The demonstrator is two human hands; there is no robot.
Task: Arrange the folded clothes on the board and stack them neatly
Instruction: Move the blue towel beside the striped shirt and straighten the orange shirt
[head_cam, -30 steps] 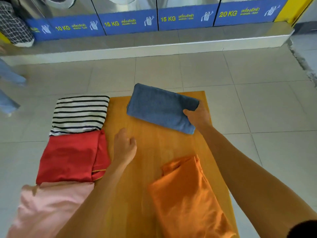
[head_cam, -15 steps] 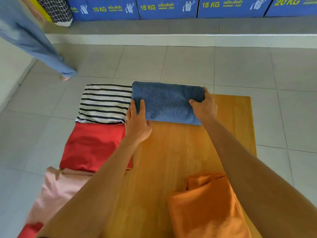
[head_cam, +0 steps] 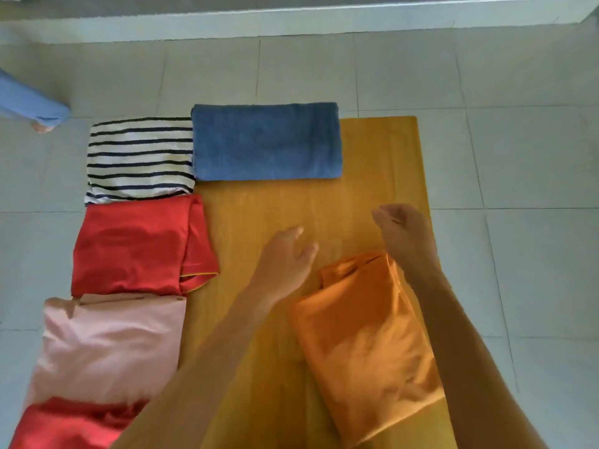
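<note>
My left hand (head_cam: 287,254) is hovering over the middle of the wooden board (head_cam: 259,215), fingers loose and holding nothing. My right hand (head_cam: 403,233) is hovering near the board's right edge, fingers curled inward and grasping nothing. The folded blue towel (head_cam: 265,142) is lying at the board's far left corner. The orange garment (head_cam: 366,345) is lying near the right edge, just below both hands. The striped shirt (head_cam: 139,160), red garment (head_cam: 136,246) and pink garment (head_cam: 107,345) are lining the left edge.
</note>
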